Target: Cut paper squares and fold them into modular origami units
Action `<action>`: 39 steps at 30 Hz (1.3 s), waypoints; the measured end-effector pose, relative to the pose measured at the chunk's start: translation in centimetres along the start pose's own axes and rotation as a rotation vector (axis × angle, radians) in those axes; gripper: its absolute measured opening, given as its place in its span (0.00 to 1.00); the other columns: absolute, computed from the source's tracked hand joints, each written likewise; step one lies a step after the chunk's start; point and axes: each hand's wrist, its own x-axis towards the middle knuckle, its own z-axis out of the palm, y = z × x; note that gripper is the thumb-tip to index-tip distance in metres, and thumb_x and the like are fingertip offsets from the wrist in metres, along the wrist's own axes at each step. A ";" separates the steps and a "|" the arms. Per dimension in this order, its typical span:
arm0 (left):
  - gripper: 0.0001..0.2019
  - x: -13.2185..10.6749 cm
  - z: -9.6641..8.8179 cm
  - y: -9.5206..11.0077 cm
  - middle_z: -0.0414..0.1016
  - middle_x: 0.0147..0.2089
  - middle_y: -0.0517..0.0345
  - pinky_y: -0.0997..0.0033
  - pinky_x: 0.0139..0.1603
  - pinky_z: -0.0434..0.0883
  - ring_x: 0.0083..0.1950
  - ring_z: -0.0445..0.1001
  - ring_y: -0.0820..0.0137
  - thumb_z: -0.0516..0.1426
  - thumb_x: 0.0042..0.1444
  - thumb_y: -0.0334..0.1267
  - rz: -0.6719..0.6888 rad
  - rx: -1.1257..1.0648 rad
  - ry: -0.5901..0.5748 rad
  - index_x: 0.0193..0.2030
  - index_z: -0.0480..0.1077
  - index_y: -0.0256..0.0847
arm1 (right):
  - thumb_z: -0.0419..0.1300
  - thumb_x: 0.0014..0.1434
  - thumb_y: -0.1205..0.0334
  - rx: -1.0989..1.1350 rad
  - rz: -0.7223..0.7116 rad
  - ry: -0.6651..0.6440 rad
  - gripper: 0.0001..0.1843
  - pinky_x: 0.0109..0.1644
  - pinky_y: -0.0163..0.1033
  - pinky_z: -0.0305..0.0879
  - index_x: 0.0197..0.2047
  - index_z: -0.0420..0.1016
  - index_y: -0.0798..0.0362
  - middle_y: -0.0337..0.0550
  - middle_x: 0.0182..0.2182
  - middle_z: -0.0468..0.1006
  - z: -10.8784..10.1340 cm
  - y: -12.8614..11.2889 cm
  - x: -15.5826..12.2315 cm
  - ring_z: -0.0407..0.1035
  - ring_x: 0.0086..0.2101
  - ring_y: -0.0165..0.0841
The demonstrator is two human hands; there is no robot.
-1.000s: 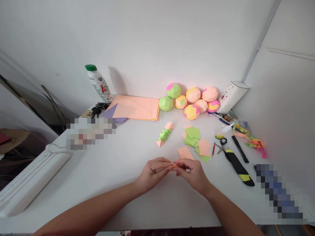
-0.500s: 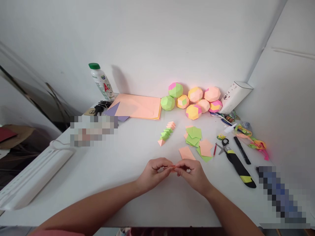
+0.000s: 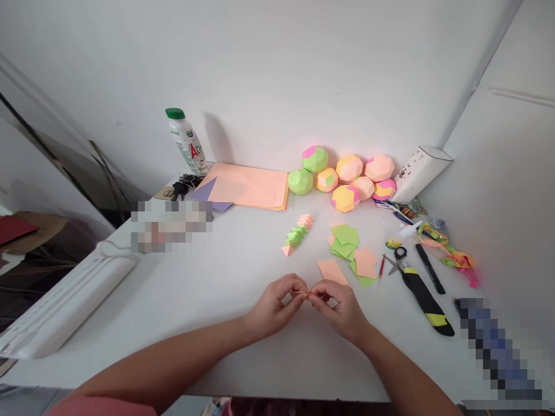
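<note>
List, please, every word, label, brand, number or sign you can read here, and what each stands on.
"AD": on the white bottle; its finer print is too small to read.
White box: dark markings, too small to read.
Small yellow packet: too blurred to read.
No other text is legible.

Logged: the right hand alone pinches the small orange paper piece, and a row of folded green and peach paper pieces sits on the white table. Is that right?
Not alone: in the head view, the left hand and the right hand both pinch the small orange paper piece. The row of folded green and peach paper pieces does sit on the white table.
</note>
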 end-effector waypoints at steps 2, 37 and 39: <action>0.05 -0.1 0.0 -0.1 0.70 0.33 0.54 0.72 0.35 0.67 0.33 0.68 0.72 0.51 0.59 0.31 0.046 0.022 0.012 0.33 0.66 0.38 | 0.54 0.60 0.63 -0.055 -0.077 0.009 0.11 0.24 0.31 0.62 0.27 0.70 0.54 0.38 0.21 0.71 -0.1 0.2 0.0 0.64 0.22 0.27; 0.15 1.0 -0.8 0.2 0.72 0.25 0.57 0.72 0.26 0.67 0.24 0.70 0.74 0.60 0.51 0.47 -0.331 -0.660 -0.216 0.27 0.70 0.34 | 0.59 0.58 0.66 0.000 -0.317 0.090 0.08 0.42 0.39 0.75 0.41 0.78 0.51 0.46 0.38 0.80 -2.2 0.3 0.0 0.75 0.38 0.35; 0.15 0.9 -0.8 0.2 0.72 0.26 0.57 0.72 0.27 0.68 0.25 0.70 0.74 0.60 0.51 0.46 -0.333 -0.649 -0.206 0.27 0.70 0.34 | 0.59 0.58 0.66 -0.006 -0.310 0.098 0.08 0.42 0.39 0.75 0.40 0.78 0.50 0.46 0.38 0.80 -2.2 0.2 -0.1 0.75 0.38 0.35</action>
